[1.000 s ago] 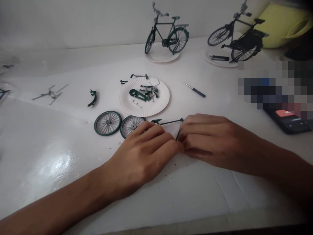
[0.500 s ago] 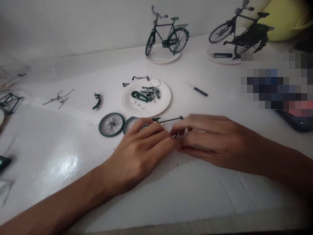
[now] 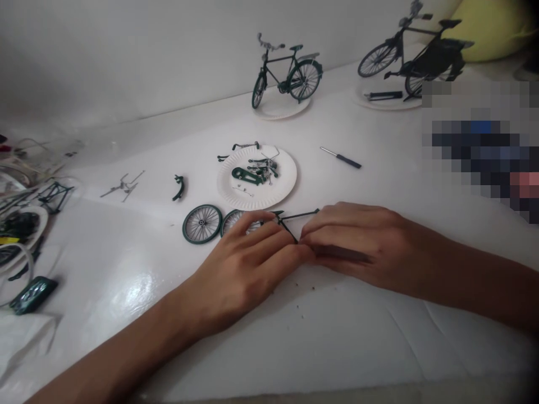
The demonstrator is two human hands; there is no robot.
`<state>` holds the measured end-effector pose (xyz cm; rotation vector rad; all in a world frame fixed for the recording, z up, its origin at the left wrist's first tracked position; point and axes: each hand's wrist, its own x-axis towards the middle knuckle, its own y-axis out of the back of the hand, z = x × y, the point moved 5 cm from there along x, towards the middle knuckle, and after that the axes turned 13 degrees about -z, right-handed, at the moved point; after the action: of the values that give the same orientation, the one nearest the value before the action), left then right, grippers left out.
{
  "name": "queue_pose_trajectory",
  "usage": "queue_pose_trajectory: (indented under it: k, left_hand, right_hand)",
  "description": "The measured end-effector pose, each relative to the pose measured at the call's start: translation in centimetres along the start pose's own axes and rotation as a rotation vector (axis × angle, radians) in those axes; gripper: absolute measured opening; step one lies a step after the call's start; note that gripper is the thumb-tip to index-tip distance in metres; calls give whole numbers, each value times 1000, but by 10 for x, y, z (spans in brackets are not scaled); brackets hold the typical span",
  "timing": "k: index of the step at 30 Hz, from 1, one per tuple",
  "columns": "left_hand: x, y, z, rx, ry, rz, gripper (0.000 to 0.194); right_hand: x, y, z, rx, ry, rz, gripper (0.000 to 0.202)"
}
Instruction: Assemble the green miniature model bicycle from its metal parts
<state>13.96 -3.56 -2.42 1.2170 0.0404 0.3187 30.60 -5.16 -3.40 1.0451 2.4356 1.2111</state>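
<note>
Paper plate [image 3: 287, 182] holds green and silver parts [image 3: 249, 175]; left hand [image 3: 248, 266] and right hand [image 3: 366, 238] pinch the green bicycle frame [image 3: 297, 215], fingertips mostly hidden

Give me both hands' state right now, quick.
Left hand: fingers curled at the green bicycle frame, fingertips hidden; grip cannot be told.
Right hand: fingers bent together where the frame's tube ends from view; hold hidden too.

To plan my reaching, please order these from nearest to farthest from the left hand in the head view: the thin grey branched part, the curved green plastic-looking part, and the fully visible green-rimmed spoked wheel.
1. Green-rimmed spoked wheel: just left of the left hand.
2. Curved green part: left, beyond the wheel.
3. Thin grey branched part: farthest left.
</note>
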Motion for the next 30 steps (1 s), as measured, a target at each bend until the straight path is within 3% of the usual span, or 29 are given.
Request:
queue_pose_trajectory:
  k: [7,11,18,22,24,27,30]
  left_hand:
    - [-10,17,-16,-33,4,74,21]
    - [-13,23,-23,76,1,61,23]
    - [-3,16,-7,257,-75,21,16]
    - [-6,23,-7,253,-52,3,17]
    - [-12,32,-12,301,-4,-40,20]
    - [-25,47,-25,428,183,-101,17]
    - [-36,52,-37,402,339,-180,30]
  right_hand:
    - [-1,6,2,-31,-14,-12,12]
    - [-3,6,4,-73,-12,-19,14]
    - [-2,4,5,-94,5,-17,11]
    - [-1,4,3,-97,-5,-24,11]
    - [-1,5,4,-95,-14,-20,12]
    - [-3,6,7,-118,-27,-11,13]
    - [-4,7,10,-134,-33,-12,14]
